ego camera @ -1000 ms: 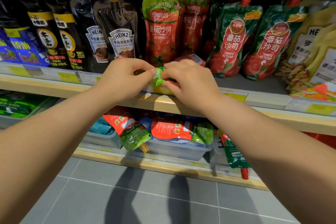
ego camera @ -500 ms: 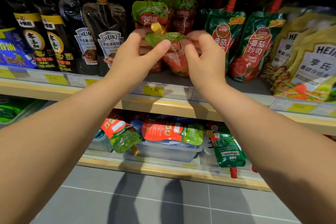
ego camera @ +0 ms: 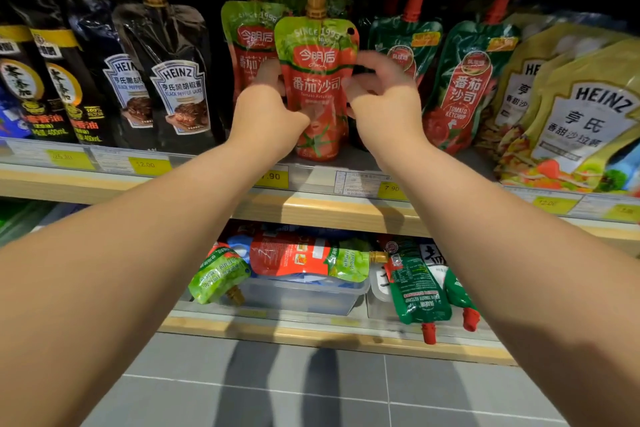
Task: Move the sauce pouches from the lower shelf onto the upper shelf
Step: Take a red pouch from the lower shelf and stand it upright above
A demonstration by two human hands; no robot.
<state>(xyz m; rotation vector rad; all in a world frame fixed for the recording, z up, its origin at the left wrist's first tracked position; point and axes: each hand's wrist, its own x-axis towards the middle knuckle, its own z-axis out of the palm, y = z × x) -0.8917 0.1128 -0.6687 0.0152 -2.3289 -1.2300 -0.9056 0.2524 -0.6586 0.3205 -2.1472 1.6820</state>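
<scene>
Ketchup pouch [ego camera: 317, 87] stands upright at the front of the upper shelf [ego camera: 346, 210], gold cap up, base on the shelf deck, just ahead of a matching pouch [ego camera: 247, 42] behind it.

Left hand [ego camera: 266, 118] at its left edge, thumb pressed to the lower front, other fingers hidden behind; looks like a light steadying hold. Right hand [ego camera: 384, 97] at the right edge, fingers curled and half open, blurred; cannot tell whether they touch the pouch or sit just clear.

Risks, as I judge them: pouch is soft and top-heavy with that cap. Let go unevenly and it may slump forward off the shelf lip, or lean sideways into the green pouch [ego camera: 403, 45] on its right. Base is narrow; unless set flat, it tips.

More pouches lie flat on the lower shelf [ego camera: 311, 329], over clear tubs [ego camera: 301, 295], two hanging cap-down over the edge. Task is partway done.
</scene>
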